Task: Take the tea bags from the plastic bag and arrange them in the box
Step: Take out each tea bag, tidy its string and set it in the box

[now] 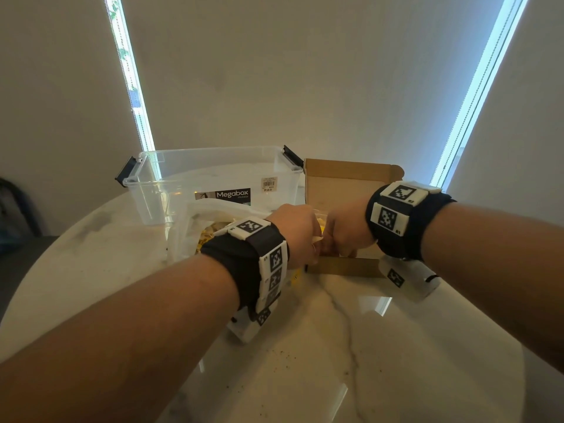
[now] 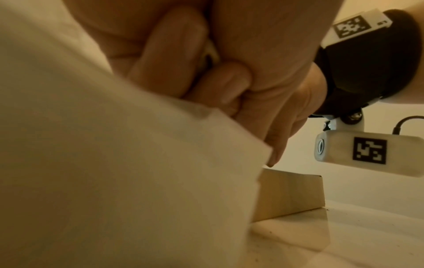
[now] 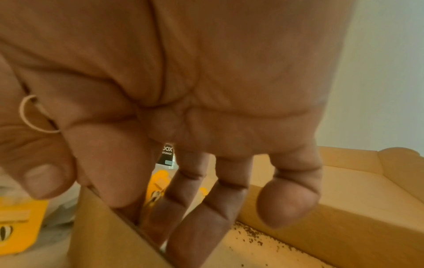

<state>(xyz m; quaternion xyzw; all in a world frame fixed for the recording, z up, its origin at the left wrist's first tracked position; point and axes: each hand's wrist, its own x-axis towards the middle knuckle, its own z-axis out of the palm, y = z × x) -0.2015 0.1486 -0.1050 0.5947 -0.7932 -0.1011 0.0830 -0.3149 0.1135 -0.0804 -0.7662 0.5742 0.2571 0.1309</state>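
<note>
Both hands meet over the near left corner of the cardboard box (image 1: 351, 175), the left hand (image 1: 294, 232) curled and touching the right hand (image 1: 345, 230), whose fingers (image 3: 201, 217) reach down inside pinching a tea bag (image 3: 156, 192) (only its yellow tag shows), probably to stand it against the wall. The plastic bag (image 1: 189, 236) of remaining tea bags lies just left of the box on the worktop (image 1: 366, 346), before a clear storage tub (image 1: 213, 175), keeping each reach short.
</note>
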